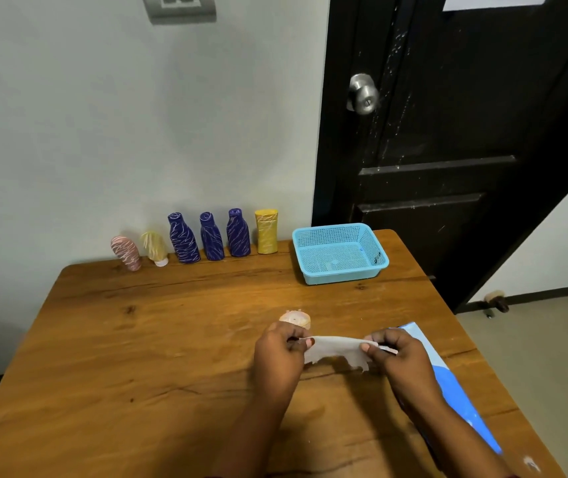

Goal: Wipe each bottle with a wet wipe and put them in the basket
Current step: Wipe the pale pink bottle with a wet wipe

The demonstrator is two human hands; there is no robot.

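Observation:
A white wet wipe (336, 350) is stretched between my left hand (280, 353) and my right hand (398, 357); each pinches one end above the table. Just beyond my left hand stands a small pinkish bottle (295, 319), seen from above. Along the wall at the table's far edge stand a pink bottle (126, 252), a pale yellow bottle (154, 248), three purple bottles (183, 238) (211, 236) (238, 232) and a yellow bottle (266, 231), all scribbled with light lines. A light blue mesh basket (375, 250) sits at the far right with nothing in it.
The wooden table (158, 339) ends close to the right of my right arm. A blue wet-wipe pack (455, 384) lies along that right edge, partly under my right forearm. A dark door (448, 132) with a metal knob (363, 94) stands behind the basket.

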